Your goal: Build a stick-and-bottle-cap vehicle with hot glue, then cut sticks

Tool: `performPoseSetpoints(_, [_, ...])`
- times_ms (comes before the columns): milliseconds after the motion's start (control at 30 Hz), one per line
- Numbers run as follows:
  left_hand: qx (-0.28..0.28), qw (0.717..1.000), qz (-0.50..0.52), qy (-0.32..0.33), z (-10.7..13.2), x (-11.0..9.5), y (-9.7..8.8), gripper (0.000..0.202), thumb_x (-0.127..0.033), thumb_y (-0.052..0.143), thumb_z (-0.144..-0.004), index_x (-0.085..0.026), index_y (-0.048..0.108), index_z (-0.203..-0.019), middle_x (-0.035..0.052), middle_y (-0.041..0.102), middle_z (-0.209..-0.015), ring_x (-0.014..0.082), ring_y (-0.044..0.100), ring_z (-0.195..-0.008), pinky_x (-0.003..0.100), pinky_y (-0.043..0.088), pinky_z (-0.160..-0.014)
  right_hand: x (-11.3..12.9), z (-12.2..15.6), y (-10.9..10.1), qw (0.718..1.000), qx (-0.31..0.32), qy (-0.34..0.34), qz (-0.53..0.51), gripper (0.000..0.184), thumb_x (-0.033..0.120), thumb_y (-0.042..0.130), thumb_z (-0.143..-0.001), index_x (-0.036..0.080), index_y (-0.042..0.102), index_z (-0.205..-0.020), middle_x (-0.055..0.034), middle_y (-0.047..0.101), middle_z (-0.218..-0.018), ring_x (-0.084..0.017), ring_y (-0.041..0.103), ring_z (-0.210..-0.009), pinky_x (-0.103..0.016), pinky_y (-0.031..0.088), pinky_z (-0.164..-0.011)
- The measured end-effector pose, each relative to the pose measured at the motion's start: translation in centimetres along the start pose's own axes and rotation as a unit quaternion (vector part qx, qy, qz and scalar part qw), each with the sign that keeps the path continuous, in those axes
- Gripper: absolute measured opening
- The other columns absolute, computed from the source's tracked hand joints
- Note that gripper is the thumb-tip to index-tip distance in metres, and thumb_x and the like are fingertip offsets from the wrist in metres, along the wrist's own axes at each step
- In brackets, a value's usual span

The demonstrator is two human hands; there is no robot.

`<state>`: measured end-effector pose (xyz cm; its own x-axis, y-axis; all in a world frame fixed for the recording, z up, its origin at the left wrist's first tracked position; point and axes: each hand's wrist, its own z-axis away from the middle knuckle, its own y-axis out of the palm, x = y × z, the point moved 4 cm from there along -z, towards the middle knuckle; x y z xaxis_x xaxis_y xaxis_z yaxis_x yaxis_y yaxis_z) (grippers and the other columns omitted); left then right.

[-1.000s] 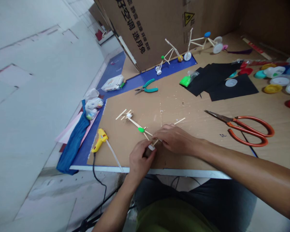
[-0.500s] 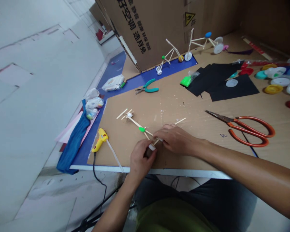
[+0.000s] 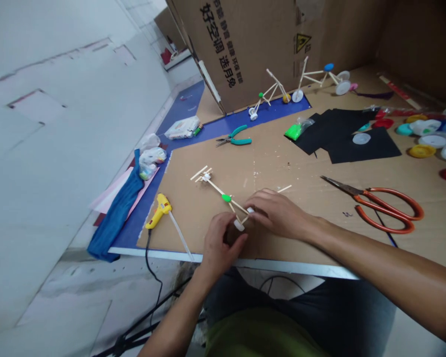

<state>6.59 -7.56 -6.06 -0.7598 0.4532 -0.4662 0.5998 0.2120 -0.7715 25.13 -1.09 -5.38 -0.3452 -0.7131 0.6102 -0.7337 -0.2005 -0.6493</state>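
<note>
A small model vehicle made of thin wooden sticks (image 3: pixel 216 185) lies on the cardboard, with a green cap (image 3: pixel 226 198) at its middle. White wheels sit at its near end: a left wheel (image 3: pixel 239 225) and a right wheel (image 3: pixel 250 210). My left hand (image 3: pixel 219 245) is beside the left wheel, thumb and forefinger parted around it. Between the thumb and fingers of my right hand (image 3: pixel 273 212) is the right wheel. A loose stick (image 3: pixel 284 189) pokes out past my right hand.
A yellow glue gun (image 3: pixel 159 211) lies left with a glue stick in it. Teal-handled pliers (image 3: pixel 236 136) are behind, orange-handled scissors (image 3: pixel 379 206) right. Two more stick models stand at the back near a large carton (image 3: pixel 245 29). Black sheets (image 3: pixel 338 129) and coloured caps lie right.
My left thumb and forefinger have spread, showing more of the left wheel. My right hand stays at the right wheel. The whole view has shifted slightly.
</note>
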Motion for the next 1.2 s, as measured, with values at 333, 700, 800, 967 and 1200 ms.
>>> performPoseSetpoints(333, [-0.063,0.936,0.196,-0.284,-2.4,4.7,-2.3,0.026,-0.041,0.062,-0.083,-0.017,0.068,-0.087,0.0019,0.065,-0.072,0.0134,0.057,-0.064,0.025,0.045,-0.06,-0.9,-0.3,-2.5,0.979,-0.147,0.136,-0.047,0.018,0.027,0.066,-0.088,0.018,0.07,-0.073,-0.0019,0.07,-0.072,-0.015,0.061,-0.067,-0.026,0.042,-0.064])
performPoseSetpoints(700, [-0.027,0.837,0.423,-0.346,-5.9,8.3,-0.6,0.024,-0.038,0.069,-0.07,-0.015,0.061,-0.075,-0.0005,0.061,-0.067,0.0062,0.046,-0.05,0.02,0.031,-0.046,0.9,-5.3,-4.0,0.97,-0.073,0.228,-0.03,0.024,0.037,0.06,-0.082,0.016,0.066,-0.072,-0.0007,0.065,-0.068,-0.014,0.054,-0.065,-0.025,0.038,-0.061])
performPoseSetpoints(800, [-0.009,0.831,0.432,-0.35,-6.7,8.6,-0.2,0.025,-0.038,0.068,-0.071,-0.015,0.062,-0.078,-0.001,0.06,-0.066,0.006,0.044,-0.048,0.02,0.027,-0.043,1.1,-7.8,-3.2,0.972,-0.021,0.234,-0.006,0.023,0.036,0.059,-0.08,0.015,0.067,-0.073,0.0005,0.063,-0.065,-0.013,0.051,-0.061,-0.024,0.035,-0.058])
performPoseSetpoints(967, [0.016,0.833,0.424,-0.355,-7.8,8.7,0.1,0.024,-0.039,0.064,-0.076,-0.016,0.059,-0.073,-0.0041,0.052,-0.06,0.0047,0.034,-0.042,0.022,0.018,-0.041,1.1,-11.1,-1.2,0.958,0.06,0.28,-0.008,0.022,0.036,0.063,-0.077,0.015,0.071,-0.076,0.0,0.066,-0.066,-0.013,0.054,-0.061,-0.023,0.037,-0.056])
performPoseSetpoints(1200, [0.029,0.855,0.395,-0.335,-8.3,9.1,0.5,0.027,-0.041,0.062,-0.079,-0.017,0.058,-0.069,-0.0054,0.046,-0.052,0.0061,0.029,-0.041,0.023,0.016,-0.044,1.3,-12.6,0.0,0.938,0.097,0.321,0.087,0.025,0.04,0.068,-0.076,0.016,0.073,-0.073,-0.0012,0.066,-0.062,-0.013,0.056,-0.061,-0.023,0.034,-0.052])
